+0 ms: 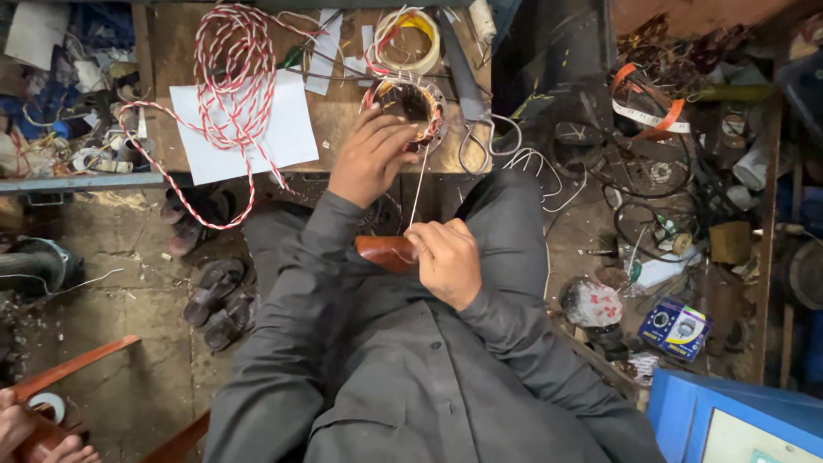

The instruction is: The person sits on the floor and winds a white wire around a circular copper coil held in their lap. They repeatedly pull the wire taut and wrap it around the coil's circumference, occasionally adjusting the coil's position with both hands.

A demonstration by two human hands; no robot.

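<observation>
Nearest the camera, the right hand (446,257) is closed in a pinch on a thin white cord (418,190), held taut above the lap of a person seated in dark grey clothing. Just beside that hand, touching its fingers, sits a brown rounded wooden piece (383,252); whether the hand grips it cannot be determined. The cord runs upward from the pinch to a ring-shaped motor winding (410,105) resting at the near edge of the wooden workbench (339,120). The left hand (370,154) lies on the near rim of that winding, fingers curled against it, steadying it. The two hands are apart, joined only by the cord.

On the bench, left of the winding, a white paper sheet (244,129) lies under a loose tangle of red-and-white twisted wire (231,77). Right of the winding, scissors (471,141) rest with the handles overhanging the bench edge. Behind the winding stands a roll of pale tape (410,39).

On the floor, sandals (216,300) lie to the left below the bench. To the right, a blue box (675,326) sits among scrap parts and coils.
</observation>
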